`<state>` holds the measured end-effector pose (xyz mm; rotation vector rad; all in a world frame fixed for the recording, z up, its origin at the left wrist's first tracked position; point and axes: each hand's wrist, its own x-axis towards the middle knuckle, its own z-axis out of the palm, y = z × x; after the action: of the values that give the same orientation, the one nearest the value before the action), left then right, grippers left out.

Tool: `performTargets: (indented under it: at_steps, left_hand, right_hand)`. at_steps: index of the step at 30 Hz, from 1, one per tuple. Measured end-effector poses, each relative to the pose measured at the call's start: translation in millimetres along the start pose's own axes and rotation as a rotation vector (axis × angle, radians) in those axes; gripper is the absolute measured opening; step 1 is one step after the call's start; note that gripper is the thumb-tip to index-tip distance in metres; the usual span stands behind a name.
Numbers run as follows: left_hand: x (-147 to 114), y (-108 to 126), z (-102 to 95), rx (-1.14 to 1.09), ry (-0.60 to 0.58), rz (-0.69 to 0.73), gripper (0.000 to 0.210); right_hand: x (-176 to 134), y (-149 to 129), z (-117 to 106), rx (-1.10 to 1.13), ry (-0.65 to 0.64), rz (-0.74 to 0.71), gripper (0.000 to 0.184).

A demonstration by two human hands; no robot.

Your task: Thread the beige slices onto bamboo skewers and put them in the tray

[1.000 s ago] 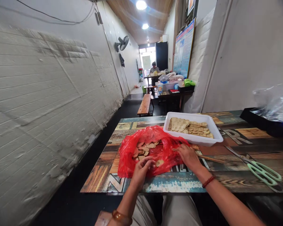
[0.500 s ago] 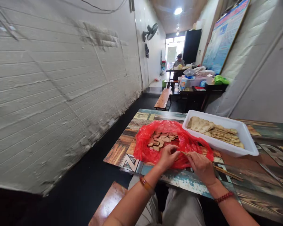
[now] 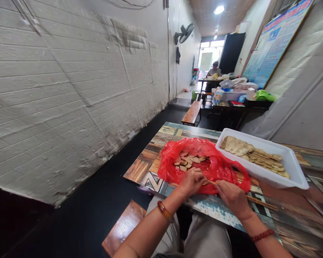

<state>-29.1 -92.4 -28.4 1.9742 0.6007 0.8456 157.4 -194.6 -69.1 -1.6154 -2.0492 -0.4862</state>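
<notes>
My left hand is closed in a pinch over the near side of a red plastic bag. At its fingertips is a pale slice, mostly hidden. My right hand pinches a thin wooden skewer, which points left to my left fingertips. Loose pale slices, which look like potato, lie in the open bag. To the right, a white plastic tray holds slices threaded on skewers. More bare skewers lie on the table beside my right hand.
The wood-patterned table has its left edge beside a dark floor. A metal tool, partly seen, rests at right. A wooden bench stands beyond, near a cluttered table. Farther back sits another person. A stool is at lower left.
The view has turned slightly left, so things sit farther right. My left fingers have closed together at the skewer's tip; my right hand keeps its grip on the skewer.
</notes>
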Motion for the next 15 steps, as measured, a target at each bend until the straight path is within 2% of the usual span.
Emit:
performTargets:
  at_steps: [2,4,6,10,13,15]
  left_hand:
    - [-1,-1,-8.4,0.09,-0.005,0.049,0.023]
    - [-1,-4,-18.0,0.089,0.05,0.046,0.023]
    - [0,-8,-28.3,0.007,0.16,-0.01,0.024]
    - [-1,-12,-51.8,-0.299,0.445,-0.233,0.025]
    - [-5,-11,-71.1,-0.34,0.613,-0.251,0.024]
    - [-8,-8,-81.4,-0.32,0.663,-0.224,0.023]
  right_hand:
    - [-3,3,-1,-0.007,0.011,-0.012,0.026]
    - [-4,8,-2,-0.022,0.016,-0.014,0.026]
    - [-5,13,-4,-0.045,0.017,-0.007,0.028]
    - [-4,26,-6,-0.104,0.026,0.019,0.032]
    - [-8,42,-9,-0.142,0.034,0.024,0.032]
    - [-14,56,-13,-0.158,0.045,0.024,0.033]
